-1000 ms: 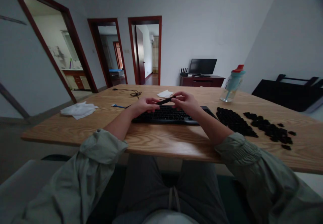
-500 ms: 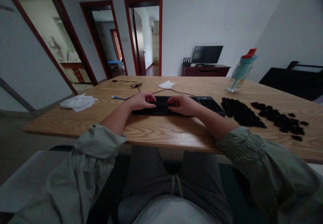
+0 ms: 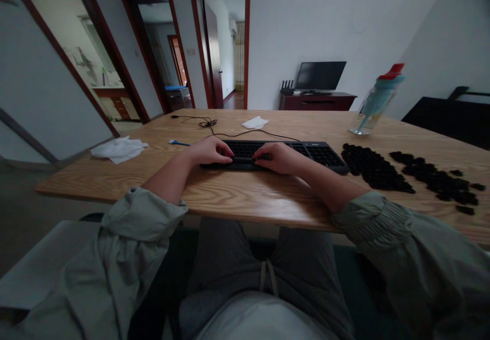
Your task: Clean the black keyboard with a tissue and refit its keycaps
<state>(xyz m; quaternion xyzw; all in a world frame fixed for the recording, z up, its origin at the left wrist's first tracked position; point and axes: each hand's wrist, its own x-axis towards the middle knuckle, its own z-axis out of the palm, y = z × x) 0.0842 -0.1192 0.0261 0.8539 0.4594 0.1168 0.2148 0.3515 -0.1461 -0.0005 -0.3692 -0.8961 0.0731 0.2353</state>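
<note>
A black keyboard (image 3: 319, 154) lies on the wooden table (image 3: 248, 197) in front of me, with several keys missing. My left hand (image 3: 210, 151) and my right hand (image 3: 277, 157) rest on its near row, fingers curled down. Between them lies a long black keycap (image 3: 244, 161), each hand pressing one end of it against the keyboard. Loose black keycaps (image 3: 373, 167) are laid out to the right of the keyboard, and a second scattered group of keycaps (image 3: 436, 179) lies further right.
A clear bottle with a teal and red lid (image 3: 377, 106) stands at the back right. Crumpled white tissue (image 3: 119, 149) lies at the left, a smaller tissue (image 3: 255, 122) behind the keyboard. The keyboard cable (image 3: 206, 123) and a small blue tool (image 3: 176, 142) lie at the back left.
A second ago both hands held the long keycap up above the keyboard. They have brought it down onto the keyboard's near row and now press on it.
</note>
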